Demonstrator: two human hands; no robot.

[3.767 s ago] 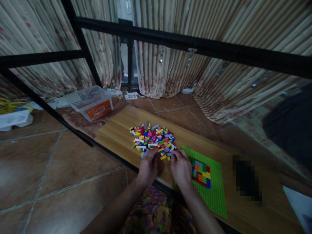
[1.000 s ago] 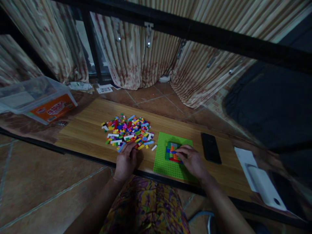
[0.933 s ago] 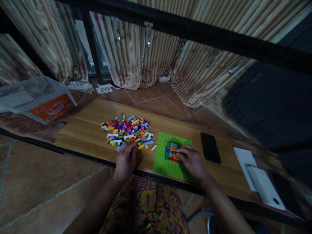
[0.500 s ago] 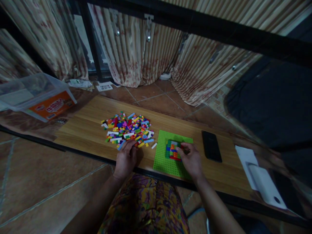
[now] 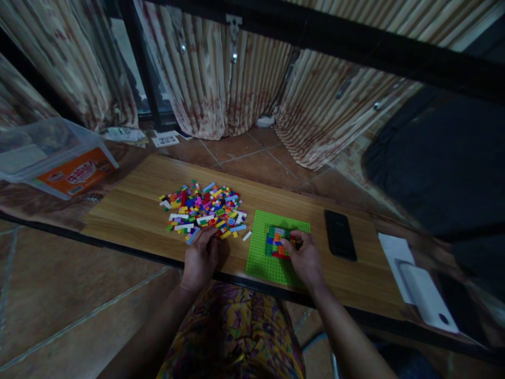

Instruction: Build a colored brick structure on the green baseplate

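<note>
A green studded baseplate (image 5: 258,263) lies on the wooden board. On it sits a low, multicoloured build of toy bricks (image 5: 278,243), with green, blue, orange and red pieces showing. My right hand (image 5: 308,264) is at the build's right side, its thumb and forefinger closed on bricks there; the fingers hide part of that edge. To the left spreads a loose pile of toy bricks (image 5: 203,206) in many colours. Against the pile's near edge rests my left hand (image 5: 200,262), its fingers curled together. Whatever is in those fingers is hidden.
A black phone (image 5: 340,235) lies right of the baseplate. Farther right are white paper (image 5: 394,255) and a white device (image 5: 432,300). A clear plastic box (image 5: 74,142) with an orange label stands at far left. Curtains (image 5: 252,79) hang behind the wooden board (image 5: 130,210).
The whole view has shifted slightly, moving the scene a little left in the picture. Both hands keep nearly the same places, left at the pile and right at the build.
</note>
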